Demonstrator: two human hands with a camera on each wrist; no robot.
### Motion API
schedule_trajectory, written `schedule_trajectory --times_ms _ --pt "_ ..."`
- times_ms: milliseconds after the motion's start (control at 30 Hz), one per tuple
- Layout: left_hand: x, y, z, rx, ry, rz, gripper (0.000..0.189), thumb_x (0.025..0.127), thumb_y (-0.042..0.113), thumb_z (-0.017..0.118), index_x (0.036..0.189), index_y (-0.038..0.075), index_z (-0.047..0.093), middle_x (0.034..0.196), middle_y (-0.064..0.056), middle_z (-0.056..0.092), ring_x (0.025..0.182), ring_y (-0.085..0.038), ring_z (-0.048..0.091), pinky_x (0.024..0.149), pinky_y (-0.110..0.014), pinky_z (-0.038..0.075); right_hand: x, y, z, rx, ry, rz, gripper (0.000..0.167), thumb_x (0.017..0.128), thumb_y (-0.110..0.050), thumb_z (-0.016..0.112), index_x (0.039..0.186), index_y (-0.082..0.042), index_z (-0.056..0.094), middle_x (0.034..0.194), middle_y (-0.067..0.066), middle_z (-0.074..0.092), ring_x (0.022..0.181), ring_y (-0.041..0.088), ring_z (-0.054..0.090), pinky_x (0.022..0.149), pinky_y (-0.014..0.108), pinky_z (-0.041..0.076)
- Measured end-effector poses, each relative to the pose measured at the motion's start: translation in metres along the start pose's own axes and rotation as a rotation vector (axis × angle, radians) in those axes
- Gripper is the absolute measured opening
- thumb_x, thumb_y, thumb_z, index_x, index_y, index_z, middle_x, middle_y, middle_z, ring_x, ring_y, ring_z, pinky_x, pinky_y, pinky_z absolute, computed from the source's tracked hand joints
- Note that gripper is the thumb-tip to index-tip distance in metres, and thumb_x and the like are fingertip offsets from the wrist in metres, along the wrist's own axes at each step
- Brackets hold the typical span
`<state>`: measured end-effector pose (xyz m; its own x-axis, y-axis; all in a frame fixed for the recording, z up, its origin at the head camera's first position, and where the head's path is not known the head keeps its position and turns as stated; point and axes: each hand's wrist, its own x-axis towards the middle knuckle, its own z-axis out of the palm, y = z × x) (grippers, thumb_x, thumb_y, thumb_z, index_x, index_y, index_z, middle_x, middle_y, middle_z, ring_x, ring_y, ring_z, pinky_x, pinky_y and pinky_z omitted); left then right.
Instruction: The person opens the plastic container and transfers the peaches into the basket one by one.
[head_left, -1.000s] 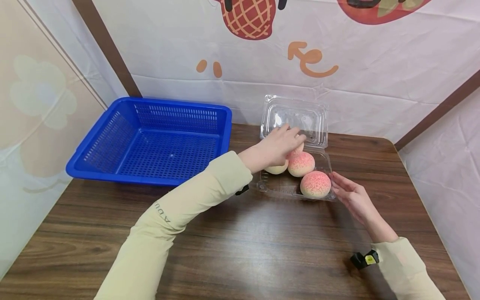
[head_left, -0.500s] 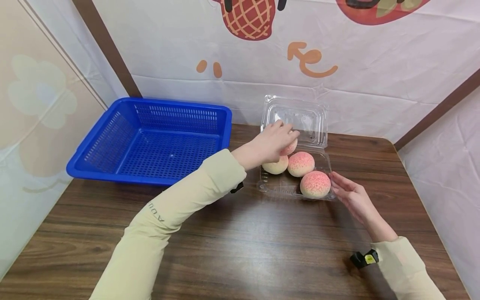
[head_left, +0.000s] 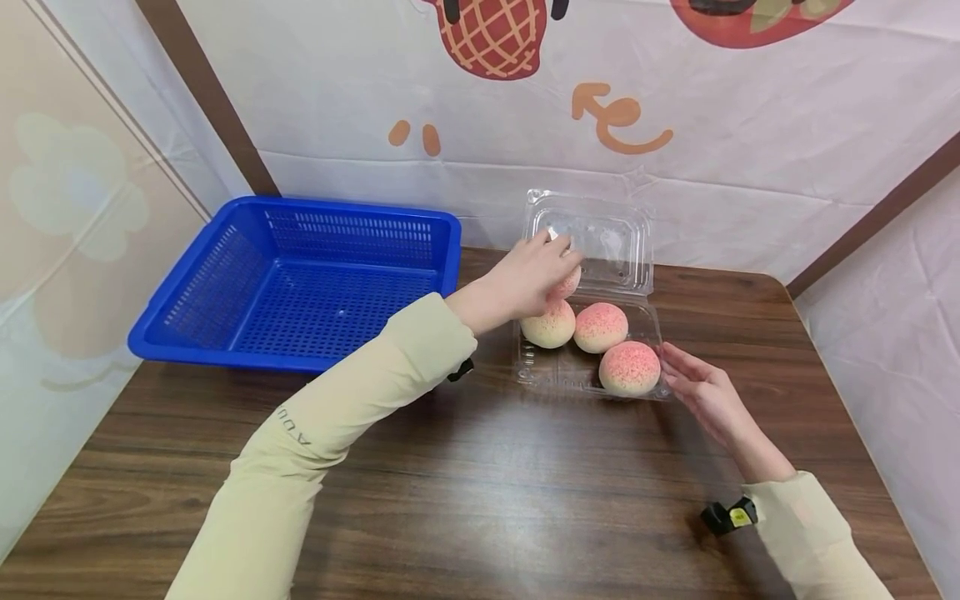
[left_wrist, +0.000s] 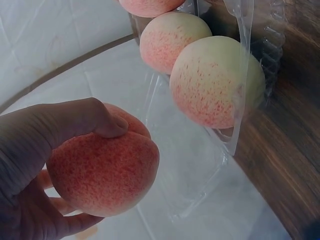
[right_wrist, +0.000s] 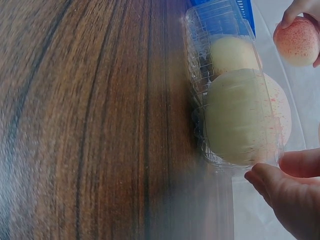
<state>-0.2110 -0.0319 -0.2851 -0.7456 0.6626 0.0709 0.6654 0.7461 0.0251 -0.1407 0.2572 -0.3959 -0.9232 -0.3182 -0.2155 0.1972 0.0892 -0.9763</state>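
Observation:
My left hand grips a pink-and-cream peach, with the thumb near its crease and the fingers round its far side. That peach is held up above the clear plastic clamshell container. Inside the container sit a left peach, a middle peach and a front right peach. The clear lid stands raised at the back. At the container's right side, my right hand pinches the edge between thumb and fingers, as the right wrist view shows.
A blue perforated plastic basket stands on the wooden table, left of the container. A printed cloth hangs behind the table. Black wrist camera mounts are on the sleeves.
My left hand has lifted the peach and moved it left within the container area, uncovering more of the left peach. The right hand stays on the container's edge.

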Motion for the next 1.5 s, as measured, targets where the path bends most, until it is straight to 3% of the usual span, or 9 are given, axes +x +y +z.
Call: schedule_trajectory --times_ms 233,533,700,867,1167,1500 --pt "-0.004 -0.005 -0.002 0.003 -0.009 -0.017 0.057 0.077 0.013 0.068 0.129 0.011 0.045 0.126 -0.01 0.044 0.113 -0.031 0.039 0.086 -0.044 0.041 0.001 0.002 0.0 -0.025 -0.003 -0.009 0.056 0.094 0.0 0.041 0.142 0.008 0.013 0.146 0.026 0.011 0.124 0.002 0.037 0.089 0.012 0.038" --pt "-0.006 -0.011 -0.002 -0.019 0.011 -0.024 0.06 0.075 0.017 0.072 0.128 0.01 0.046 0.125 -0.011 0.044 0.113 -0.033 0.04 0.089 -0.045 0.04 0.0 0.002 -0.001 -0.025 0.005 0.01 0.056 0.094 -0.001 0.041 0.142 0.007 0.012 0.147 0.025 0.011 0.131 0.011 0.03 0.09 0.012 0.038" --pt "-0.008 -0.014 -0.004 -0.03 0.004 -0.046 0.066 0.07 0.012 0.075 0.129 0.009 0.045 0.127 -0.012 0.043 0.115 -0.033 0.038 0.091 -0.045 0.039 0.0 0.002 0.0 -0.001 0.003 -0.001 0.057 0.094 0.0 0.041 0.142 0.008 0.011 0.146 0.027 0.01 0.123 0.0 0.038 0.09 0.012 0.038" --pt "-0.011 -0.02 -0.005 -0.02 0.02 -0.059 0.061 0.072 0.008 0.07 0.128 0.009 0.047 0.13 -0.014 0.043 0.116 -0.033 0.037 0.093 -0.046 0.037 0.0 0.002 0.0 0.022 -0.004 -0.014 0.058 0.094 0.001 0.041 0.141 0.01 0.009 0.145 0.029 0.008 0.112 -0.009 0.044 0.089 0.012 0.039" --pt "-0.015 -0.03 -0.006 -0.02 0.071 -0.059 0.056 0.066 0.003 0.069 0.119 0.008 0.051 0.113 -0.011 0.048 0.105 -0.032 0.042 0.085 -0.044 0.041 0.0 0.002 0.001 0.042 0.0 -0.021 0.059 0.093 0.002 0.042 0.141 0.011 0.009 0.145 0.029 0.007 0.108 -0.012 0.046 0.088 0.012 0.04" --pt "-0.019 -0.037 -0.009 -0.028 0.056 -0.081 0.07 0.068 0.019 0.077 0.129 0.007 0.046 0.123 -0.013 0.045 0.113 -0.034 0.04 0.089 -0.047 0.04 0.0 0.002 0.001 0.024 0.004 -0.003 0.057 0.093 0.002 0.041 0.141 0.009 0.01 0.146 0.028 0.008 0.108 -0.011 0.046 0.088 0.012 0.04"
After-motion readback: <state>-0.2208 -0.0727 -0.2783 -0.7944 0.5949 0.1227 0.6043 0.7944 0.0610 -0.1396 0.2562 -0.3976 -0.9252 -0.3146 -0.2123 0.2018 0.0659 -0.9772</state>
